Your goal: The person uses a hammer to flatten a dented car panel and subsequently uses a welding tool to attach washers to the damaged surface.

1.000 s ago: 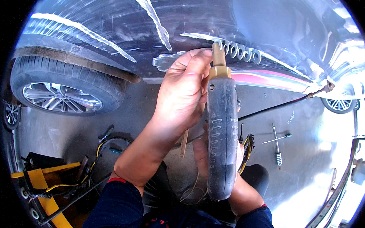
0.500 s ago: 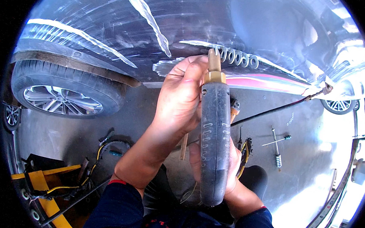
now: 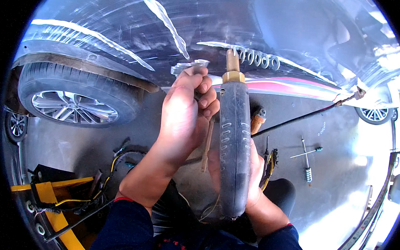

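Note:
My right hand (image 3: 254, 175) grips a black welding gun (image 3: 234, 144) with slotted sides and a brass nose. The nose's tip (image 3: 232, 55) reaches the dark car panel (image 3: 282, 26) at the left end of a row of several upright metal washers (image 3: 255, 59). They stand along a bare-metal strip. To the left of the gun, my left hand (image 3: 183, 107) is raised with its fingers curled and the thumb against the index finger. Whatever may be in that pinch is too small to make out. A bare-metal patch (image 3: 180, 68) on the panel shows just beyond its fingertips.
A car wheel (image 3: 73, 107) is at left. Below my hands, a thin wooden stick (image 3: 206, 149) and an orange-brown tool end (image 3: 258, 120) show beside a long black rod (image 3: 297, 117). A slide-hammer-like tool (image 3: 306, 159) lies on the floor. Yellow-black cables (image 3: 112, 168) lie lower left.
My left hand has drawn away from the brass nose, down and to the left, with its fingers curled. The welding gun has barely moved; its tip stays at the left end of the washers.

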`<action>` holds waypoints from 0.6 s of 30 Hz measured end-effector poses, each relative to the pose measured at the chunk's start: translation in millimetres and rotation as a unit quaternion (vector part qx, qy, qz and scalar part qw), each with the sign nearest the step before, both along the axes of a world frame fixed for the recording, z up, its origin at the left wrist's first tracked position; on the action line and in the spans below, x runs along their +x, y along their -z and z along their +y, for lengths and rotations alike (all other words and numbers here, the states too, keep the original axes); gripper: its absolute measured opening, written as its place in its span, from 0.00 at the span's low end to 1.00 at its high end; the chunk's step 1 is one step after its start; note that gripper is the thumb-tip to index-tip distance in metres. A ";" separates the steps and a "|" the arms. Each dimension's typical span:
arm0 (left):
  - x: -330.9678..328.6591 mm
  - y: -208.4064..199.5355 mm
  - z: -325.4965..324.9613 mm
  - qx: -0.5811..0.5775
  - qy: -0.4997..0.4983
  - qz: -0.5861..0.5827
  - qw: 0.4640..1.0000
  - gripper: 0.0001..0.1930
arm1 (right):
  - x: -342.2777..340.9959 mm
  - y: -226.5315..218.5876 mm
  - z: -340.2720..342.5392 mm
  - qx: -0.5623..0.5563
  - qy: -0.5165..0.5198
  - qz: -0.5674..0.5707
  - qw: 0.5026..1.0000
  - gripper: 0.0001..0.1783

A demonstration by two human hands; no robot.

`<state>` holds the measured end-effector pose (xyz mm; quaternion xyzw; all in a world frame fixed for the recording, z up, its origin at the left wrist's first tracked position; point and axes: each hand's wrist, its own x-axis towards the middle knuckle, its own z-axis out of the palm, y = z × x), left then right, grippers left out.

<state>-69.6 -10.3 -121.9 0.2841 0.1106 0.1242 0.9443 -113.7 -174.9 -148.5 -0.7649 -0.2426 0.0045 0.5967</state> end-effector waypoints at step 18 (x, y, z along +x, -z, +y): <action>-2.0 1.8 2.7 0.058 -0.003 -0.004 0.998 0.10 | -16.9 23.1 -19.5 -0.033 0.000 -0.012 0.999 0.16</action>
